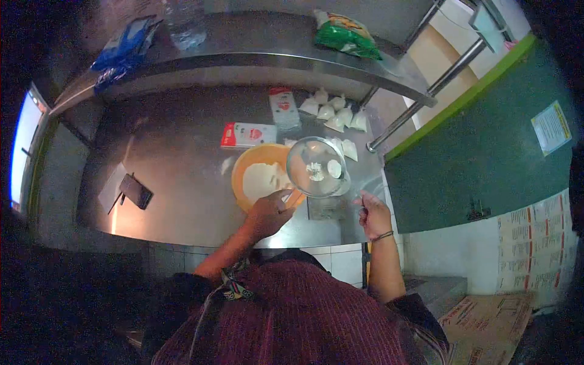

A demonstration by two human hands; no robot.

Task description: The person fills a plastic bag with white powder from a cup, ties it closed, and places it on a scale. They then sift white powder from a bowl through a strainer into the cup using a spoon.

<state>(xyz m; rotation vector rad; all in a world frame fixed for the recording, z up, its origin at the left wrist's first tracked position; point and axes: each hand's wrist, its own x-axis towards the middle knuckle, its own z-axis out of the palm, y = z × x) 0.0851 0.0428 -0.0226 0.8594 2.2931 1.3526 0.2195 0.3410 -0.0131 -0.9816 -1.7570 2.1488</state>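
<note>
My left hand [267,214] grips the orange handle of a round mesh sieve [316,168]. The sieve hangs over the right side of an orange bowl [241,177] on the steel counter [176,158], with a few white lumps left in its mesh. White flour [261,180] fills the bowl. My right hand [373,215], with a bracelet on its wrist, hovers at the counter's right edge beside the sieve. Its fingers are curled, and whether they pinch something is unclear.
Behind the bowl lie two red-and-white packets [246,134] [284,108] and several small white bags [334,113]. A phone [135,191] rests on the left of the counter. The upper shelf [255,55] carries a green bag [347,34] and blue bags [125,52].
</note>
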